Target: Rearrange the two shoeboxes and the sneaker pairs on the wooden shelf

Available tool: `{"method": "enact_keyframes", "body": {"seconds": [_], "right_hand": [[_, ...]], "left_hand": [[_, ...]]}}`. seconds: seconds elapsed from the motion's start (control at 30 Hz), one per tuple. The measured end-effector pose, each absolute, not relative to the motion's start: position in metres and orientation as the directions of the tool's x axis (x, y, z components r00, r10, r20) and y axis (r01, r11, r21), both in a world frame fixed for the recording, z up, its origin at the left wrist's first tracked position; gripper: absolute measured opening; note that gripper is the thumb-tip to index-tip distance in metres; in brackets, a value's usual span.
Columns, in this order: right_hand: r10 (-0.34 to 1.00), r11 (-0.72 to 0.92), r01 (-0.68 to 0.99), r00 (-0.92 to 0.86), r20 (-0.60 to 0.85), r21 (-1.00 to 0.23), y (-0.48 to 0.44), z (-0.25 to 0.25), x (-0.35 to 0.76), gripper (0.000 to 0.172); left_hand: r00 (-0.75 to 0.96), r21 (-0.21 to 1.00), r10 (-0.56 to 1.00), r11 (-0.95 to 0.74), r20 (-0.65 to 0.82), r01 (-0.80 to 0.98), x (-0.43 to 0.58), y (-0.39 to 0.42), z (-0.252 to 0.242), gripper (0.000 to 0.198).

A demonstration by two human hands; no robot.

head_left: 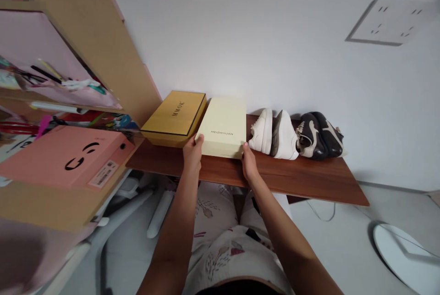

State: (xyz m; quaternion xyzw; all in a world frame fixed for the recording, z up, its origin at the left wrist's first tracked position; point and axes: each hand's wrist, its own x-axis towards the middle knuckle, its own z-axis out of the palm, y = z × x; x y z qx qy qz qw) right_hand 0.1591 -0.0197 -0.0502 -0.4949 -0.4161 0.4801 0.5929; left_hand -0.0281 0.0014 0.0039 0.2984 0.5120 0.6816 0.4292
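A cream shoe box (223, 123) marked MEIZHIYUAN lies flat on a brown wooden board (275, 173). My left hand (193, 153) grips its near left corner, thumb on top. At the near right corner my right hand (249, 161) holds it the same way, fingers mostly hidden. Just left of it is a yellow shoe box (177, 114) with black trim and the letters MMOK. To the right, a pair of white sneakers (284, 135) leans on its sides, and beyond it sits a pair of black and beige shoes (311, 136).
A pink box (65, 153) rests on a desk at the left, below shelves with pens and small items. Chair legs (120, 214) stand under the desk. A white wall with a socket panel (385, 22) rises behind; a round white base (405, 253) is on the floor at right.
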Motion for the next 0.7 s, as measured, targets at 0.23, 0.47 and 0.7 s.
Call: {"method": "enact_keyframes", "body": {"seconds": [0.23,0.47,0.7], "right_hand": [[0.973,0.084,-0.089,0.224,0.063,-0.992,-0.017,-0.053,0.153,0.069],[0.974,0.082,-0.068,0.219,0.066,-0.994,-0.013,-0.047,0.152,0.067],[0.966,0.078,-0.011,0.249,0.073,-0.997,-0.035,-0.031,0.173,0.061]], "left_hand": [[-0.443,0.968,0.896,-0.118,0.007,-0.222,-0.035,0.01,-0.015,0.044],[-0.447,0.973,0.893,-0.14,0.045,-0.182,-0.031,0.014,-0.022,0.046],[-0.523,0.994,0.848,-0.111,0.092,-0.006,-0.029,-0.004,-0.013,0.039]]}}
